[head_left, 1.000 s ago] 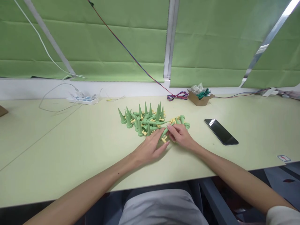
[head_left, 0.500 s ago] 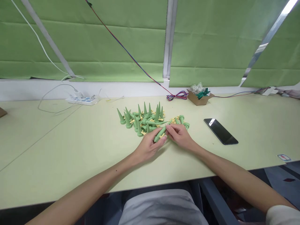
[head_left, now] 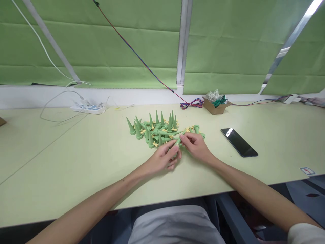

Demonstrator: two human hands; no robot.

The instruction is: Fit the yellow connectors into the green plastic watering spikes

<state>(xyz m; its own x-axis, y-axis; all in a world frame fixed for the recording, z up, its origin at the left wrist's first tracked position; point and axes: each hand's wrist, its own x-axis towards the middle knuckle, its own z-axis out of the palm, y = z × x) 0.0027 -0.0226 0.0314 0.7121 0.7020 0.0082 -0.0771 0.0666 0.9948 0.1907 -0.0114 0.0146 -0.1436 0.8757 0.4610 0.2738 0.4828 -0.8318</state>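
A green plastic watering spike (head_left: 178,141) is between my two hands, slanting up to the right. My left hand (head_left: 162,157) is closed around its wide lower end, and its fingers cover most of that part. Up at the narrow end, my right hand (head_left: 196,145) pinches the spike between thumb and fingertips. Just beyond my hands lies a pile of similar green spikes (head_left: 157,130) with small yellow valves. Several stand upright on their caps, others lie on their sides. More green and yellow pieces (head_left: 196,128) sit behind my right hand, partly hidden by it.
A black phone (head_left: 239,142) lies to the right. Toward the back stand a small cardboard box (head_left: 216,107) with plastic wrap and green material, a coiled red-blue cable (head_left: 192,103), and a white power strip (head_left: 89,108) at left. The table's front edge (head_left: 162,201) runs before my lap.
My left hand has turned and shifted its hold, so its fingers now cover the spike's wide end and yellow part. My right hand has barely moved and still pinches the narrow end.
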